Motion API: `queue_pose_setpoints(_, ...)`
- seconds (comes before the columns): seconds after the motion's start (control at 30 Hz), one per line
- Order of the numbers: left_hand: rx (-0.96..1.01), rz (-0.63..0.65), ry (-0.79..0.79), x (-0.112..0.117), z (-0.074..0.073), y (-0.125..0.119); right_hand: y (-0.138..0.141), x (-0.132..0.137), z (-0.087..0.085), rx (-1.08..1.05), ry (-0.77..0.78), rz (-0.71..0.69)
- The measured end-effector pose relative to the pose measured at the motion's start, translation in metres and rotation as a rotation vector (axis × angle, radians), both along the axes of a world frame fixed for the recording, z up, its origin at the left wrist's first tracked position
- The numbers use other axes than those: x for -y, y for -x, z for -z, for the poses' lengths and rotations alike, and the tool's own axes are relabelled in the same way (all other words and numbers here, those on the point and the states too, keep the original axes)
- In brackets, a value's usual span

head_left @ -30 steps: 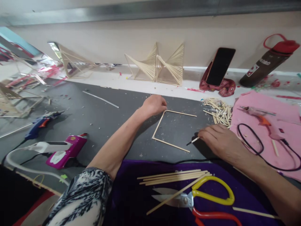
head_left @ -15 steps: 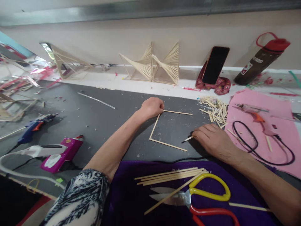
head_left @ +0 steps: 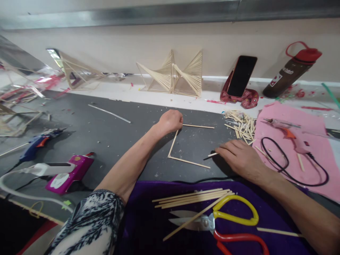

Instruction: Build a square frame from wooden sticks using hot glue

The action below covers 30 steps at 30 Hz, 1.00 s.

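Observation:
My left hand [head_left: 170, 121] rests closed on the far corner of a three-sided frame of thin bamboo sticks [head_left: 174, 141] lying on the dark grey table [head_left: 101, 131], pinching the joint there. My right hand [head_left: 240, 156] lies palm down beside the frame's open side. Its fingers hold a short stick with a dark tip [head_left: 211, 154] that points left toward the frame.
Long sticks [head_left: 191, 198] and yellow-and-red scissors [head_left: 225, 221] lie on a purple cloth [head_left: 148, 226] near me. Cut stick bits [head_left: 243, 125], a pink mat [head_left: 300, 148] with a glue gun [head_left: 288, 132], a phone [head_left: 241, 76], a bottle [head_left: 290, 72], stick models [head_left: 176, 74] and more glue guns [head_left: 67, 173] surround the work.
Both hands hold much the same pose. The view has drifted a little, and my right hand with its short stick has edged slightly left toward the frame.

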<state>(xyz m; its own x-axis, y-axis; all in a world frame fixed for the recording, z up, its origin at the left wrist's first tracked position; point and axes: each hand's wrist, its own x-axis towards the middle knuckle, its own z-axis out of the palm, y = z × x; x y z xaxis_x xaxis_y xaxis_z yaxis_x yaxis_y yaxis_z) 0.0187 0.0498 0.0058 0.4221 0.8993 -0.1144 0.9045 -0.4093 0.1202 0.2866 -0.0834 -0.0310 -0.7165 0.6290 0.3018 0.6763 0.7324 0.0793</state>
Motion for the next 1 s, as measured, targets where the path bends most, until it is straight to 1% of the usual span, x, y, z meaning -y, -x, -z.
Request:
queue_pose_setpoints(0.13,0.008,-0.003,-0.068,0.0016,-0.0021,0.0015,0.0000,0.0002,0.0003,-0.006,0.004,-0.005)
queue_pose_setpoints(0.2,0.028,0.002,-0.073,0.0012,-0.0032,0.0020,0.0003,0.0004,0.0003,-0.007,0.005,-0.006)
queue_pose_setpoints(0.37,0.089,-0.009,-0.012,-0.0033,-0.0030,0.0020,0.0011,0.0011,0.0008,-0.001,0.013,-0.009)
queue_pose_setpoints(0.53,0.131,-0.034,0.011,-0.0055,-0.0022,0.0030,0.0008,0.0014,0.0021,0.001,0.029,-0.014)
queue_pose_setpoints(0.8,0.178,-0.019,0.023,-0.0026,-0.0040,0.0020,0.0015,0.0019,0.0023,0.004,0.047,-0.020)
queue_pose_setpoints(1.0,0.229,-0.008,0.072,-0.0024,-0.0047,0.0023,0.0013,0.0017,0.0041,0.017,0.049,-0.017)
